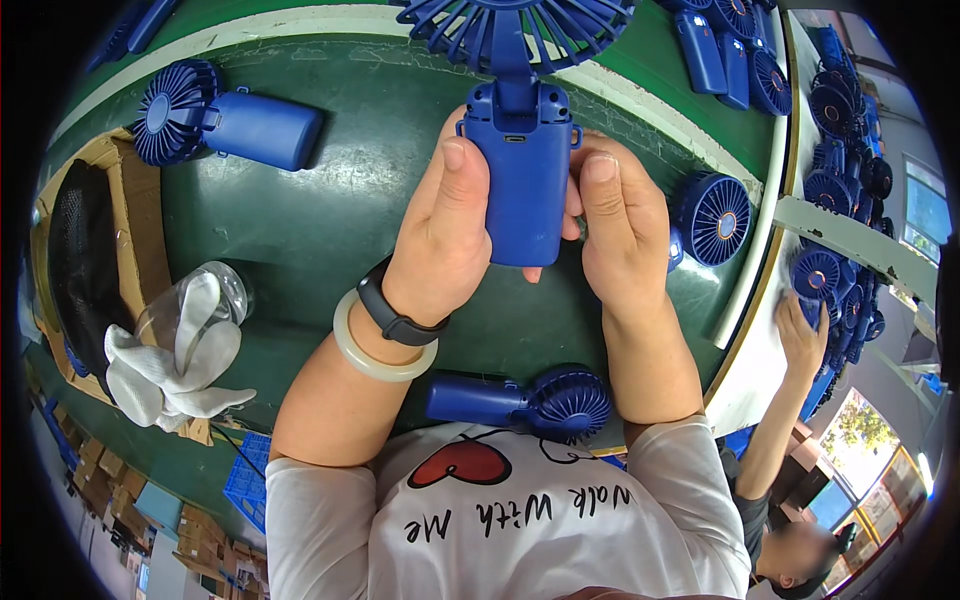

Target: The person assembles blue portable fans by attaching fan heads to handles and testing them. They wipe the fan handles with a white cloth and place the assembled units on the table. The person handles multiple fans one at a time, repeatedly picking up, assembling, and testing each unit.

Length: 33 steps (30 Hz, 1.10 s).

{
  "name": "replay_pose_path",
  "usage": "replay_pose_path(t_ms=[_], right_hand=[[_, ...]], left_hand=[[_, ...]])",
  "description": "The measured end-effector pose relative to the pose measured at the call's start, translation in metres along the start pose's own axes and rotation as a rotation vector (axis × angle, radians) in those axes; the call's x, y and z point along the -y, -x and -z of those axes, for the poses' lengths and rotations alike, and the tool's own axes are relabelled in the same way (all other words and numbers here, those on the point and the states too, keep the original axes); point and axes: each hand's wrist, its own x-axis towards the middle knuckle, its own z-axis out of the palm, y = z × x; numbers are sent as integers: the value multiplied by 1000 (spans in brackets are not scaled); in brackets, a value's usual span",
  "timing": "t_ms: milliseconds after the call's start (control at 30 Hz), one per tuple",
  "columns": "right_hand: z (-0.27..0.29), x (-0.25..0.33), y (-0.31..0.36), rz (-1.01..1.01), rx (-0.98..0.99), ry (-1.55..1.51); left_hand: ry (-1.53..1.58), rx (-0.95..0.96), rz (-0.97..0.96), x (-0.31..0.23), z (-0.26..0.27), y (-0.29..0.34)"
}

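Note:
A blue handheld fan [524, 190] is held up between my two hands, its round grille at the top edge and its handle toward me. My left hand [448, 220] grips the handle's left side, thumb along the edge. On the other side my right hand [622, 215] has its thumb raised and its fingers curled behind the handle. A small port shows near the top of the handle. Close to my body lies another blue fan [520, 400] on the green table [300, 230]. A third fan [225, 122] rests at the far left.
At the left stand a cardboard box [145, 220] with a black mesh item and a clear cup [232, 290] beside white gloves [180, 360]. Another fan [716, 220] sits right of my hand. More fans [728, 55] lie far right. A co-worker's hand [803, 335] touches fans beyond the table.

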Motion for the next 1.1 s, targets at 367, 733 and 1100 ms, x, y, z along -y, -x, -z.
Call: replay_pose_path(t_ms=[367,733,1100], right_hand=[[8,-5,2,77,-8,26],[2,2,-1,5,4,-32],[3,4,-2,-62,-7,-88]], left_hand=[[-30,132,-295,-4,15,-9],[-181,149,-343,4,19,-8],[-308,58,-306,3,13,3]])
